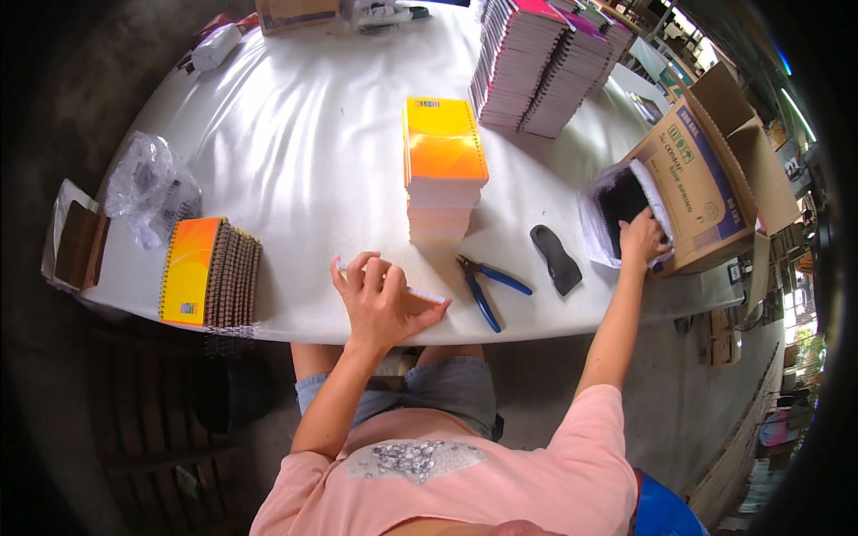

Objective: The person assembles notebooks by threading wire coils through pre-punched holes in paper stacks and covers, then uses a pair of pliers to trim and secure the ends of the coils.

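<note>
My left hand (380,304) rests flat on an orange spiral notebook (427,295) lying at the table's near edge, fingers spread over its cover. My right hand (642,238) reaches far to the right and grips a clear plastic bag of black spiral bindings (617,204) at the mouth of a tipped cardboard box (706,183). A tall stack of orange notebooks (442,165) stands just beyond my left hand. Blue-handled pliers (487,284) lie on the table between my two hands.
A black scraper-like tool (556,259) lies right of the pliers. A row of spiral notebooks (210,272) stands at the left edge beside a crumpled clear plastic bag (147,183). Tall stacks of notebooks (545,62) fill the far right of the white table (304,134).
</note>
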The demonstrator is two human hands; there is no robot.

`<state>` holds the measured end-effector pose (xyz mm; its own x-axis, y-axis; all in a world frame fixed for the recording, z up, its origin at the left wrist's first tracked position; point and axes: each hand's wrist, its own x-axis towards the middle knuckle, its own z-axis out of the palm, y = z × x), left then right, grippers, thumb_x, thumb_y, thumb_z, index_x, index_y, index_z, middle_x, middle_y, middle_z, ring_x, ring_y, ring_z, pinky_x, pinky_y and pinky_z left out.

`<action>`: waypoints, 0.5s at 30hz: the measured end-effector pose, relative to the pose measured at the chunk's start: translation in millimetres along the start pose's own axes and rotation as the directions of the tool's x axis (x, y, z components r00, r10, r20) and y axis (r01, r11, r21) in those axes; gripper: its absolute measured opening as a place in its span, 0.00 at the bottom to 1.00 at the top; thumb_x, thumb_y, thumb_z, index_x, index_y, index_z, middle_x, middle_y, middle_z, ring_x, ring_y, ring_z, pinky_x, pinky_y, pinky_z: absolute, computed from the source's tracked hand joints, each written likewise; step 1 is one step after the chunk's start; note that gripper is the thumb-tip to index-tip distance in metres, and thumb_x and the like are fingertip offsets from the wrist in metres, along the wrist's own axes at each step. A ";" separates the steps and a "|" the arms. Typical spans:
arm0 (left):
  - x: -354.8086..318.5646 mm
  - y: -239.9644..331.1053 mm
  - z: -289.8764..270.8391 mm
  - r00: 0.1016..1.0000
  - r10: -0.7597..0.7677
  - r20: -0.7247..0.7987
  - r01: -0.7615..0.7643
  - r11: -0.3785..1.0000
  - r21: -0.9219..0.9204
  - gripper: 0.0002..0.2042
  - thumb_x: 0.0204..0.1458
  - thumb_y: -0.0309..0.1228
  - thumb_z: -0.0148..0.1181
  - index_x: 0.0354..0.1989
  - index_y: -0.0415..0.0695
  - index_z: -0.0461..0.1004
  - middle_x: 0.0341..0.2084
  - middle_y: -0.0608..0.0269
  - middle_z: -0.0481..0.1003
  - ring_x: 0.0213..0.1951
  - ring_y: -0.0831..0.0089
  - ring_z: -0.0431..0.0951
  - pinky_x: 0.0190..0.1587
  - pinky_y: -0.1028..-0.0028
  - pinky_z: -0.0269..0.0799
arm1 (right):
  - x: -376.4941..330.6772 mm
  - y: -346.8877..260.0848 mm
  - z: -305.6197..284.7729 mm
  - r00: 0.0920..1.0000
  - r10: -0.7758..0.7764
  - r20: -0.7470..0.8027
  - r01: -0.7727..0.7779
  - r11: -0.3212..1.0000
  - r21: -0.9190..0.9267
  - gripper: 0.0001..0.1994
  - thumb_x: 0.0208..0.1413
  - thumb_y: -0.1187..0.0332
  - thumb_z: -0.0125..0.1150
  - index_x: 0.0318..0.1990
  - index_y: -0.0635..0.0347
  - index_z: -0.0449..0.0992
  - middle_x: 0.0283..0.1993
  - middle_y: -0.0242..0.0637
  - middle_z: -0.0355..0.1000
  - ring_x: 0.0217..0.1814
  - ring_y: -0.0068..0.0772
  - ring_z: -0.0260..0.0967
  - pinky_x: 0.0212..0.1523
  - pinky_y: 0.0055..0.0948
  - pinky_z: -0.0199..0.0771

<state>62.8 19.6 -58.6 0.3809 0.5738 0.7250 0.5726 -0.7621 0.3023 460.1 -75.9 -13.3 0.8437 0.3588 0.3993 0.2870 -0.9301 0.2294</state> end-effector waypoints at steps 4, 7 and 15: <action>-0.8 1.1 6.8 1.000 -0.008 -0.007 0.008 0.999 -0.039 0.27 0.26 0.54 0.70 0.20 0.46 0.62 0.30 0.60 0.64 0.46 0.57 0.64 0.52 0.47 0.48 | -18.0 -19.5 41.3 0.971 -0.196 0.135 0.196 0.981 0.016 0.26 0.53 0.52 0.55 0.56 0.52 0.60 0.48 0.43 0.71 0.51 0.45 0.69 0.52 0.55 0.59; 0.9 -0.3 3.8 0.998 0.030 -0.062 -0.031 1.000 -0.005 0.28 0.26 0.55 0.70 0.20 0.47 0.62 0.33 0.60 0.64 0.48 0.55 0.62 0.51 0.46 0.47 | -55.9 -32.9 -15.6 0.939 -0.216 0.267 0.127 0.941 0.314 0.30 0.53 0.51 0.54 0.62 0.45 0.56 0.53 0.48 0.67 0.55 0.47 0.66 0.52 0.57 0.58; -3.2 2.1 11.2 0.998 -0.054 -0.021 0.053 0.998 -0.038 0.26 0.26 0.54 0.70 0.22 0.48 0.63 0.37 0.63 0.64 0.48 0.58 0.60 0.46 0.50 0.49 | -66.3 -58.8 -17.2 0.940 -0.337 -0.043 0.338 0.911 0.235 0.29 0.51 0.53 0.58 0.59 0.50 0.61 0.55 0.40 0.64 0.58 0.44 0.62 0.52 0.59 0.58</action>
<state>70.9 19.5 -67.3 0.3339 0.6077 0.7205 0.5641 -0.7413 0.3638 379.5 -43.6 -38.0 0.6769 0.6547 0.3365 0.6534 -0.7449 0.1350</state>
